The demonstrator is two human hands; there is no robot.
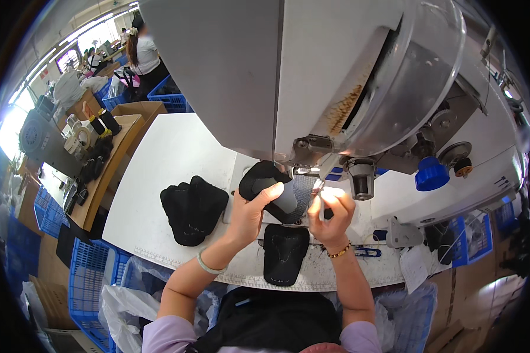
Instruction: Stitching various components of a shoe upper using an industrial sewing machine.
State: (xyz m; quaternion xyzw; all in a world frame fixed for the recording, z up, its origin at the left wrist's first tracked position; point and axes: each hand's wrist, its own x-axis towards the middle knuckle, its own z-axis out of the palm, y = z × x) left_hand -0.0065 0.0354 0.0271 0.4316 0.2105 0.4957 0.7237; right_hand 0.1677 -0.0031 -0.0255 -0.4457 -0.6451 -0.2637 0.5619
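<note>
My left hand [250, 215] grips a black padded piece with a grey patterned panel [297, 203], thumb on top, under the head of a grey-white sewing machine [247, 76]. At the piece's right edge my right hand [334, 217] is closed in a pinch close to the needle area. What its fingertips hold is too small to make out. A similar black piece [285, 254] lies flat on the white table just below the hands. Further left sits a group of black shaped pieces [194, 210], partly overlapping.
A blue-handled tool [368, 252] and a paper sheet [416, 268] lie right of my right wrist. Blue crates [91, 294] stand around the white table [153, 159]. Thread spools [109, 120] occupy a wooden bench at left. Another person [146, 56] is farther back.
</note>
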